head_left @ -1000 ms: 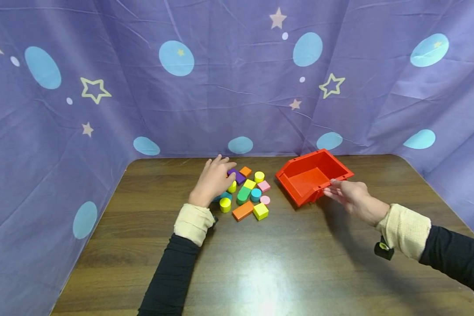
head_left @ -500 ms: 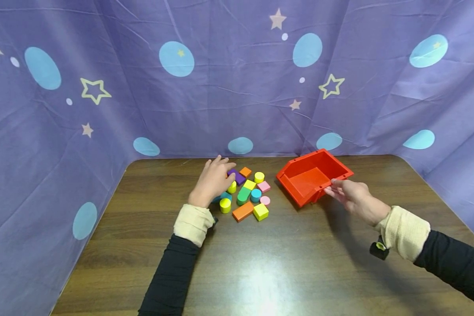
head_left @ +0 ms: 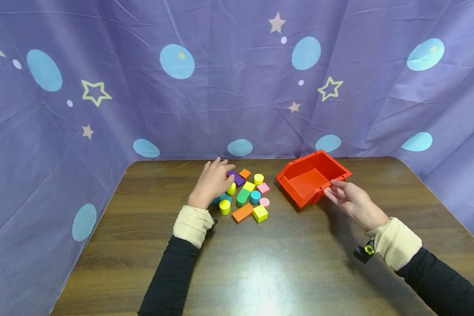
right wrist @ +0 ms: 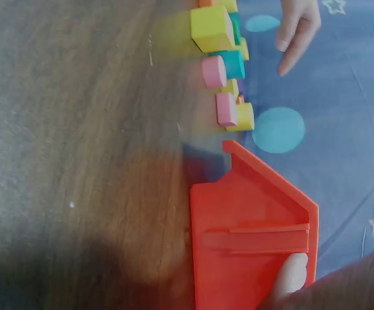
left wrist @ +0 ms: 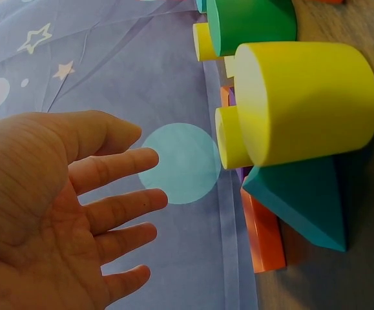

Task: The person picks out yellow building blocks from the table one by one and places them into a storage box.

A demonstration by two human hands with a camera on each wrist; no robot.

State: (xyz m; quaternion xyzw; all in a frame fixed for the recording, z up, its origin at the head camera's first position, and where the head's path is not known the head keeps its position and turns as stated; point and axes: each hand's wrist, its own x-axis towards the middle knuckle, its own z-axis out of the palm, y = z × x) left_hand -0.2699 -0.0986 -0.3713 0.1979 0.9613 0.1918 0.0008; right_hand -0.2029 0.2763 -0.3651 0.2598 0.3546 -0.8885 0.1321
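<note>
Several colored toy blocks lie loosely grouped at the far middle of the table: a yellow cube (head_left: pixel 260 213), an orange block (head_left: pixel 242 213), a purple block (head_left: pixel 237 177) and a yellow cylinder (left wrist: pixel 306 103) among them. Over the left side of this group hovers my left hand (head_left: pixel 211 182), its fingers spread and holding nothing; it hides some of the blocks. To the right sits a red plastic bin (head_left: pixel 308 175) with a low, cut-away front, and no blocks show inside. My right hand (head_left: pixel 355 202) pinches the bin's near right rim, thumb on top and fingers against the outside wall.
Behind the brown wooden table (head_left: pixel 300 263), a purple curtain (head_left: pixel 237 87) with stars and blue ovals hangs along the back and sides. A narrow strip of tabletop separates the blocks from the bin.
My right wrist and forearm have swung left and slightly down, while the hand stays at the bin's rim. The left hand, the blocks and the bin look nearly unmoved.
</note>
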